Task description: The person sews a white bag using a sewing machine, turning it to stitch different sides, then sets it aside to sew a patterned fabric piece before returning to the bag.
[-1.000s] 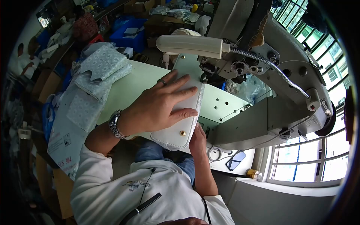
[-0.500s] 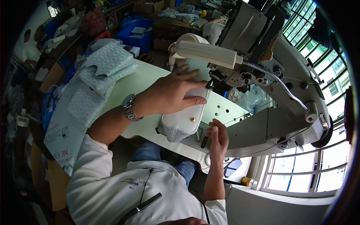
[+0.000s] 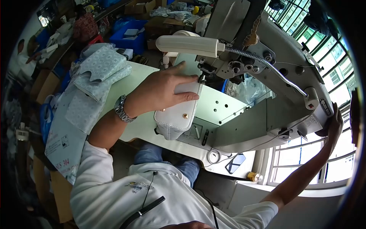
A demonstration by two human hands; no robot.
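A white stitched bag [image 3: 173,119] with small gold studs sits on the bed of a grey industrial sewing machine [image 3: 244,131]. My left hand [image 3: 158,89] lies over the bag, thumb and fingers stretched across it and holding it beside the presser foot [image 3: 202,79]. The undersides of those fingers are partly hidden. At the machine's far right end, my right hand [image 3: 335,124] is curled against the dark handwheel [image 3: 322,132], whose outer side it covers.
A white lamp [image 3: 188,45] on a flexible neck hangs over the work. Folded patterned material [image 3: 101,66] lies at the left. A phone [image 3: 235,163] and a thread spool [image 3: 253,176] are near the window. People sit in the background.
My right hand has gone from beside the bag out to the handwheel on the right. My left hand stays on the bag. The view has shifted slightly.
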